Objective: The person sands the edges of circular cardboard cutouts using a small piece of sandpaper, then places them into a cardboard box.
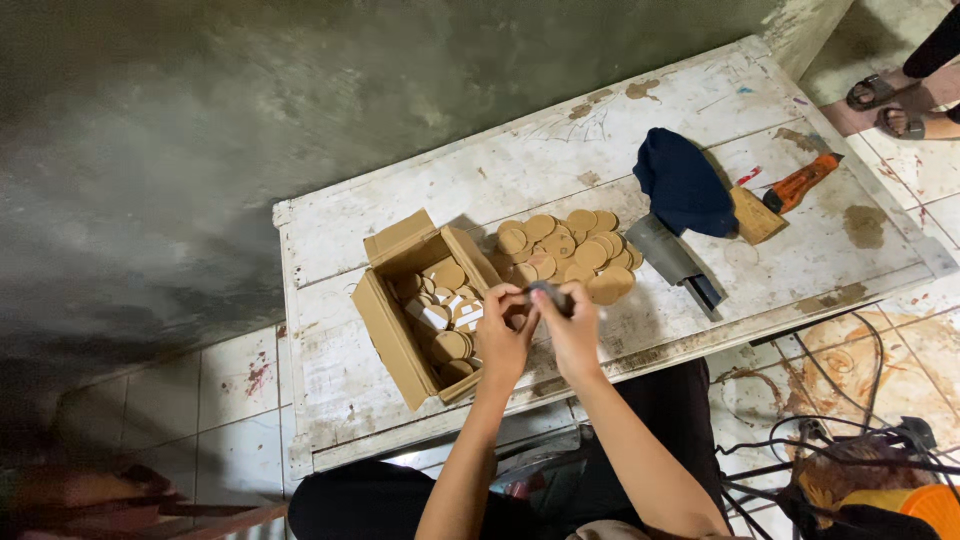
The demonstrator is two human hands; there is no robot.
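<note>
My left hand [503, 335] and my right hand [568, 330] meet over the white table's front edge, both pinching one small round disc [545, 294] between the fingertips. The disc is mostly hidden by my fingers. An open cardboard box [400, 345] holding several tan discs, some with white backing, sits just left of my hands. A loose pile of tan round discs [565, 250] lies on the table just beyond my right hand.
A worn white wooden table [480, 180] stands against a grey wall. A dark blue cloth [685, 180], a grey block [668, 255], a tan wedge and an orange-handled tool [800, 180] lie at right. Another person's sandalled feet [885, 100] stand at top right. Cables and an orange object [920, 500] lie at bottom right.
</note>
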